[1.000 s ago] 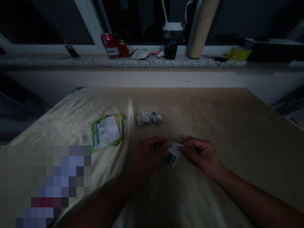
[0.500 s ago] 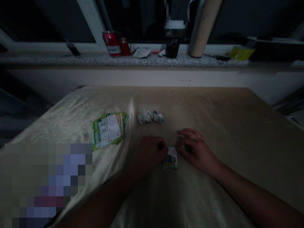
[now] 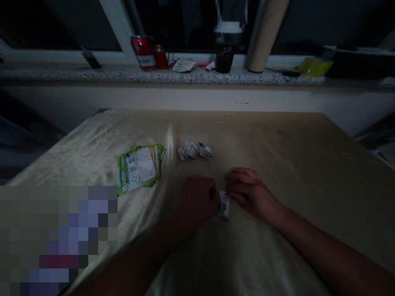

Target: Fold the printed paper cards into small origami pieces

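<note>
A small printed paper lies folded on the table's cloth between my two hands. My left hand is curled closed and presses on the paper's left part. My right hand rests on its right edge with bent fingers held together. Beyond my hands sit three small folded paper pieces in a row. A fanned stack of green printed leaflets lies to the left of them.
The table is covered with a shiny beige cloth. Behind it runs a stone window sill with a red can, a dark lidded cup, a cardboard tube and a yellow object.
The paper was lifted and wider between my fingers a second ago; now it lies narrower on the cloth, with both hands lowered and pressing on it.
</note>
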The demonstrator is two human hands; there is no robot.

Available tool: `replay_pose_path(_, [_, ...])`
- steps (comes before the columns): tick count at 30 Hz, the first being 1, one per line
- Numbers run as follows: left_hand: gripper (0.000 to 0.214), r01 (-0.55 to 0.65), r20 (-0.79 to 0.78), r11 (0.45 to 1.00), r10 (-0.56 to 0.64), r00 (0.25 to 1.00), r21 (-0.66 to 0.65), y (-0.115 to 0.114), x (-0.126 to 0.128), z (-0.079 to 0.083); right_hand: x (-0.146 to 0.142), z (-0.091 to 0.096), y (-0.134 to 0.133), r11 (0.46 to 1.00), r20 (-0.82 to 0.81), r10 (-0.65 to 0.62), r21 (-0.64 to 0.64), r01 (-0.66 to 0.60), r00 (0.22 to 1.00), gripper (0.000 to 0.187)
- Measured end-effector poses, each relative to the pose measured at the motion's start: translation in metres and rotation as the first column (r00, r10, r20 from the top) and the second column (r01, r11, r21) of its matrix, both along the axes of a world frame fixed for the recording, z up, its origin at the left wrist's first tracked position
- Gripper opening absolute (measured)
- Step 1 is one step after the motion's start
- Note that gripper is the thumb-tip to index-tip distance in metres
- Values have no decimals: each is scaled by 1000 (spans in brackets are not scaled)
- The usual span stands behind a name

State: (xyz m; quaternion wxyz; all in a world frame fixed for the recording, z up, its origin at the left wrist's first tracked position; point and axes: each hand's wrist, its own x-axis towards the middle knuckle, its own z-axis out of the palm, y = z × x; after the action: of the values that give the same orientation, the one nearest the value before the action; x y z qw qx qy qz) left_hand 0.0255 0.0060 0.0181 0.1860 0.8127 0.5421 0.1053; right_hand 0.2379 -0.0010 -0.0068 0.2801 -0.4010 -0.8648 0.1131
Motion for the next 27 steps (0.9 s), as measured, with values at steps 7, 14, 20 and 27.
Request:
replay_pose_path(7, [13,-2,-1,1000,2,1000,26,-2,1,-2,0,3,-3,1000,67,-20,2,20,998,14])
replay_pose_path(14, [14,16,3,999,-16,1000,50,-3,0,-6,-4,9,-13,997,158,-67,39,62,985,11])
replay_pose_path(20, [14,44,55,997,-48,997,66,0,-5,-12,-1,3,-8,999,44,-4,44,3,999,10])
replay_pose_path(27, [11,88,87,995,-91,992,40,2,-9,-14,-3,-3,-3,983,-155,-120,-158,95,981,12])
